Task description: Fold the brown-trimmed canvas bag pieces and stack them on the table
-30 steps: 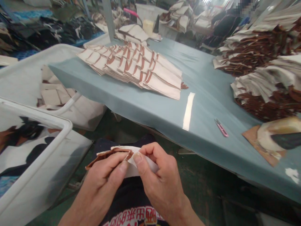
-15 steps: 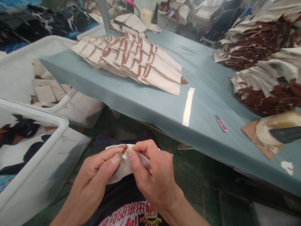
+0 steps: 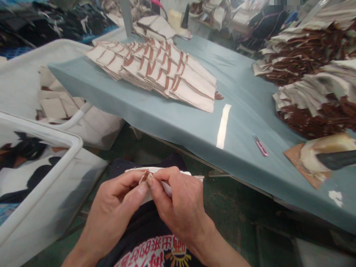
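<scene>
Over my lap, a cream fabric piece with a brown edge point(image 3: 147, 197) is pinched between my two hands. My left hand point(image 3: 116, 204) grips its edge with thumb and forefinger. Right beside it, my right hand point(image 3: 178, 200) pinches the same edge, fingers curled and thumb tips nearly touching. Part of the piece shows behind my knuckles; much of it is hidden by my hands. On the table ahead lie overlapping rows of cream pieces with brown edges point(image 3: 155, 70).
The blue-covered table point(image 3: 194, 126) holds a pale strip point(image 3: 223, 126), pink thread snips point(image 3: 260, 145), and a glue pot with a brush point(image 3: 317, 155). Brown and cream stacks point(image 3: 311, 100) stand at right. White plastic bins point(image 3: 75, 142) with cut pieces sit at left.
The fabric piece has folded up more between my fingers, so less of its pale lower part hangs below. My hands stay in nearly the same place.
</scene>
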`<state>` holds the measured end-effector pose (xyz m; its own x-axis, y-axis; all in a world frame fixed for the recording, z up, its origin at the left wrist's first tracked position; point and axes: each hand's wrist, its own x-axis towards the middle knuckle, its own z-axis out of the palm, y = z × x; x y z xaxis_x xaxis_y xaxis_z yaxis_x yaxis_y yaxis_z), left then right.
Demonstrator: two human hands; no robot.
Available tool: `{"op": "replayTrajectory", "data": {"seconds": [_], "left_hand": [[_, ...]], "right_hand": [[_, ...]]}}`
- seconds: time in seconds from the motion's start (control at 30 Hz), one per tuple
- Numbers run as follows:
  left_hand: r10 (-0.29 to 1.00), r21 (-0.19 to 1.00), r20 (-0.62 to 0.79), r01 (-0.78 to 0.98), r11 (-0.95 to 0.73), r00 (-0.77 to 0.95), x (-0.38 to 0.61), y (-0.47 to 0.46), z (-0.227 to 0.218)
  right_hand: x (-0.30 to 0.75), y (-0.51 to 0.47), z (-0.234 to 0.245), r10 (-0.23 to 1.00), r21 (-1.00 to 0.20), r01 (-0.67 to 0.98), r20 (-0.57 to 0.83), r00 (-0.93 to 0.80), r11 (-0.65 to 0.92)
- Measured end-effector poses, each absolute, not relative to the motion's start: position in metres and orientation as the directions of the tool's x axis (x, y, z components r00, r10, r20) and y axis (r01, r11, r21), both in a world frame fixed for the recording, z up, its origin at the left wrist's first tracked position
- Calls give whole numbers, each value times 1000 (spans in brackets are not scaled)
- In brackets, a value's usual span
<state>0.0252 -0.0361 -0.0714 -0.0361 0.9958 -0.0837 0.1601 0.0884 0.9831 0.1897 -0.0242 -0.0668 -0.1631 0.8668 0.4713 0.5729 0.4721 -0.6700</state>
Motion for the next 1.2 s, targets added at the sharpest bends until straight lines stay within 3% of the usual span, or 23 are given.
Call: {"op": "replayTrajectory", "data": {"seconds": [0.2,0.43,0.67,0.8,0.87,0.93,1.03,1.2], "left_hand": [[990,957,3,287,38,-139,39,-34,-60],[984,916,61,402,12,-168,37,-39,-62],[990,889,133,449,-94,-56,33,-41,-62],[988,887,153,444,-123,-32,32,-40,-60],[992,893,125,435,-119,15,30,-39,-59],[995,898,67,430,-94,78,29,-38,-58],[989,898,-13,436,-54,149,29,-38,-56],[974,887,-14,452,-92,226,27,-37,-47]], "right_hand": [[190,-26,-69,962,-858,436,243,-122,272],[187,-23,-60,992,-940,337,17,-128,59],[202,-4,-55,910,-923,341,-286,-300,-178],[208,4,-70,804,-939,182,-344,-485,-292],[208,5,-80,756,-938,93,-325,-569,-333],[207,4,-88,787,-965,68,-246,-566,-252],[207,3,-96,868,-987,157,-44,-495,39],[217,3,-82,859,-874,220,328,-393,434]]}}
